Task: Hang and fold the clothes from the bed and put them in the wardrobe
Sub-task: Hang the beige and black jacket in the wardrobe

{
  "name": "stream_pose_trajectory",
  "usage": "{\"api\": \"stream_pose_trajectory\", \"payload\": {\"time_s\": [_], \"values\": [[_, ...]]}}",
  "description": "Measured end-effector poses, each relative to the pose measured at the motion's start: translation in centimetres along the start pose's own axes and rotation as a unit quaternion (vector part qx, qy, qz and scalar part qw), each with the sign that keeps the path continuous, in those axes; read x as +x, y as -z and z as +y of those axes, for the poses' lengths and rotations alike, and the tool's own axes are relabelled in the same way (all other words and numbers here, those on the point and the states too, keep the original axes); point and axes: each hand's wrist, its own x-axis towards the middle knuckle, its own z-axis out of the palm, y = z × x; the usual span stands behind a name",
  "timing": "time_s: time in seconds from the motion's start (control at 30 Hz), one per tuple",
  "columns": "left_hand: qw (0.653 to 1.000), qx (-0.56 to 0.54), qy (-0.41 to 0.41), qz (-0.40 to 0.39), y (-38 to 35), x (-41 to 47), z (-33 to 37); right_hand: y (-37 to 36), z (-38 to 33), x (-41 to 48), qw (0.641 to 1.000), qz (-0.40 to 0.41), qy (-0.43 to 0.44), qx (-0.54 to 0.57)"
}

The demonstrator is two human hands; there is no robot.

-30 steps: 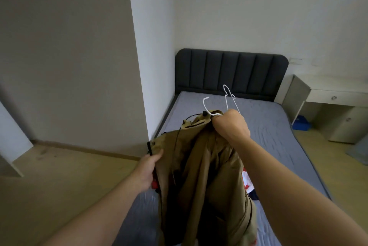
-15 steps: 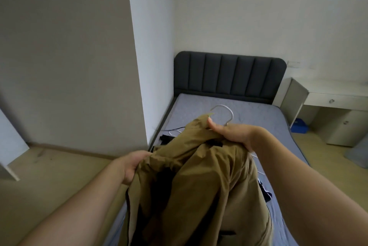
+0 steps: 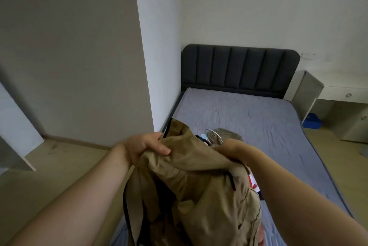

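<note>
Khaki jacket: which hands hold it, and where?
Both hold the khaki jacket near its top: left hand grips a bunched fold, right hand grips the fabric beside it.

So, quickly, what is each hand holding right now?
Left hand: closed, gripping the khaki jacket.
Right hand: closed on the same jacket, fingers partly hidden.
</note>
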Motion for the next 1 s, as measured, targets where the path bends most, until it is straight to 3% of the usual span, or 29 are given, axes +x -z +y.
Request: {"api": "stream_pose_trajectory", "payload": {"time_s": [0.17, 0.3, 0.4, 0.53, 0.6, 0.67, 0.73, 0.77, 0.87, 1.0], "values": [[0.982, -0.053, 0.055, 0.171, -0.9, 1.7, 1.3, -1.4, 0.2, 0.5, 0.997, 0.055, 0.039, -0.044], [0.945, -0.092, 0.061, 0.308, 0.5, 2.5, 0.6, -2.0, 0.8, 1.1, 0.987, 0.128, 0.076, 0.056], [0.927, -0.107, 0.026, 0.359, 2.0, 2.3, 0.0, -2.5, 0.3, 0.3, 0.965, 0.157, 0.103, 0.181], [0.907, -0.031, -0.021, 0.418, 4.8, 1.4, -0.8, -3.2, -0.9, -1.4, 0.952, 0.145, 0.139, 0.231], [0.852, 0.104, -0.009, 0.512, 6.3, 1.5, -1.7, -3.6, -1.5, -2.4, 0.951, 0.112, 0.149, 0.245], [0.743, 0.332, 0.040, 0.580, 7.3, 1.2, -2.6, -4.1, -1.8, -3.1, 0.943, 0.057, 0.142, 0.297], [0.639, 0.488, 0.088, 0.589, 7.7, 0.7, -3.4, -4.6, -1.9, -3.9, 0.947, 0.025, 0.137, 0.291], [0.615, 0.517, 0.094, 0.588, 8.0, 0.5, -3.8, -4.7, -2.0, -4.2, 0.952, 0.010, 0.135, 0.276], [0.605, 0.542, 0.093, 0.576, 7.8, 0.7, -4.5, -5.1, -2.2, -5.0, 0.967, -0.052, 0.136, 0.209], [0.646, 0.564, 0.054, 0.511, 6.2, 1.6, -4.2, -6.6, -2.2, -4.2, 0.963, -0.042, 0.108, 0.243]]}}
